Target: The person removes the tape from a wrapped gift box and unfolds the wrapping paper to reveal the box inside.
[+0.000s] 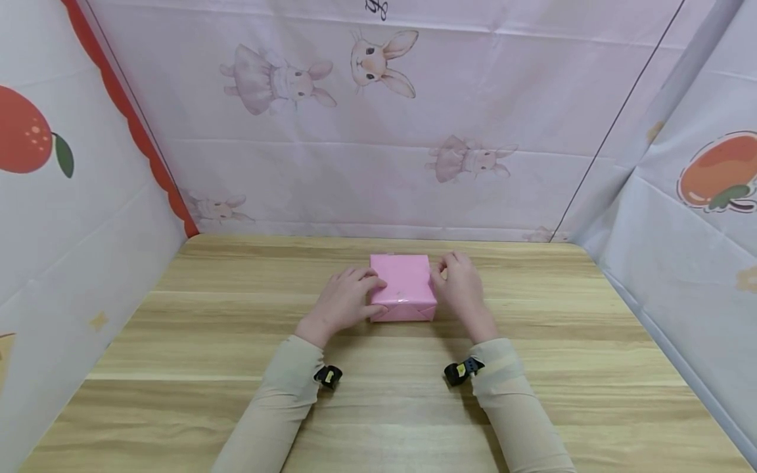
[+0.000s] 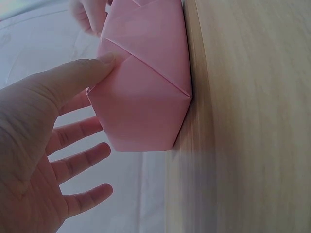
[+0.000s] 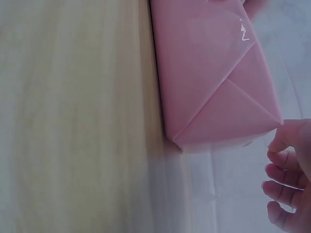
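A pink paper-wrapped box [image 1: 401, 279] sits on the wooden table, with folded flaps on its near side and a glossy strip of clear tape [image 3: 244, 31] at the top edge. My left hand [image 1: 345, 299] holds its left part, thumb on the near face and fingertips over the top; in the left wrist view the other fingers [image 2: 80, 164] are spread behind. At the right top edge is my right hand [image 1: 461, 286], its thumb and index finger close together and the other fingers curled. Nothing shows clearly between them. The right thumb meets the box's corner in the right wrist view.
The wood-grain table [image 1: 378, 407] reaches back to a pale cloth backdrop [image 1: 355, 184] printed with rabbits. Fruit-printed cloth walls [image 1: 680, 263] stand at both sides. A black strap-on camera [image 1: 458, 373] is on each sleeved wrist.
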`<state>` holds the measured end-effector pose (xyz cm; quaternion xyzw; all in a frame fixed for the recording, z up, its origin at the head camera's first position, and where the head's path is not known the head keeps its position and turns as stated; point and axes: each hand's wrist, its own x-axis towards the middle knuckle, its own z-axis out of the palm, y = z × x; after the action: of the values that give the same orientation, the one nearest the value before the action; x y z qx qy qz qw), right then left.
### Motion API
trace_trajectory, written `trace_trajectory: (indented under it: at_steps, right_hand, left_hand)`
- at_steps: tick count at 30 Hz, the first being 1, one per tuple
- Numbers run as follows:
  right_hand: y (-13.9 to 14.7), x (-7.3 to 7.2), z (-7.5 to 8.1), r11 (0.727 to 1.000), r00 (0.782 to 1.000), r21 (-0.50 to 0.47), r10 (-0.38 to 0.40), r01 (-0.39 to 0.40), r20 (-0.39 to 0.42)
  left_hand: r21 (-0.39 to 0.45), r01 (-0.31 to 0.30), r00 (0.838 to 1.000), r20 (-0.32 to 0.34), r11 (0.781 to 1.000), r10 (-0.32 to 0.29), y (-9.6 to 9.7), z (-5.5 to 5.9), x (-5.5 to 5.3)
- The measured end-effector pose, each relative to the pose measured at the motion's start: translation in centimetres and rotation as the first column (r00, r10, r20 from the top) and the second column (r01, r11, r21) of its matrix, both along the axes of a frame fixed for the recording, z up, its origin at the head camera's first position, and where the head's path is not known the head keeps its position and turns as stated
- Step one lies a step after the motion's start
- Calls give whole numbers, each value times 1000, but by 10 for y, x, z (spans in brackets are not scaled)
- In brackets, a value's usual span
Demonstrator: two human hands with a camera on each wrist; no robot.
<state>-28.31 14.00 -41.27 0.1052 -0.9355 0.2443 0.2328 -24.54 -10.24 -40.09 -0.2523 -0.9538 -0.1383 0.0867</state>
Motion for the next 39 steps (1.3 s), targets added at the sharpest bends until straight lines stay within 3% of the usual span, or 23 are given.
trace_trajectory:
  at_steps: [23, 39]
  right_hand:
    - [9, -1, 1, 999, 991, -3, -50, 51, 128]
    - [12, -3, 1, 995, 986, -49, -75, 83, 149]
  left_hand:
    - [11, 4, 1000, 1, 1000, -4, -1, -2, 1]
    - [5, 12, 1000, 0, 1000, -12, -1, -1, 1]
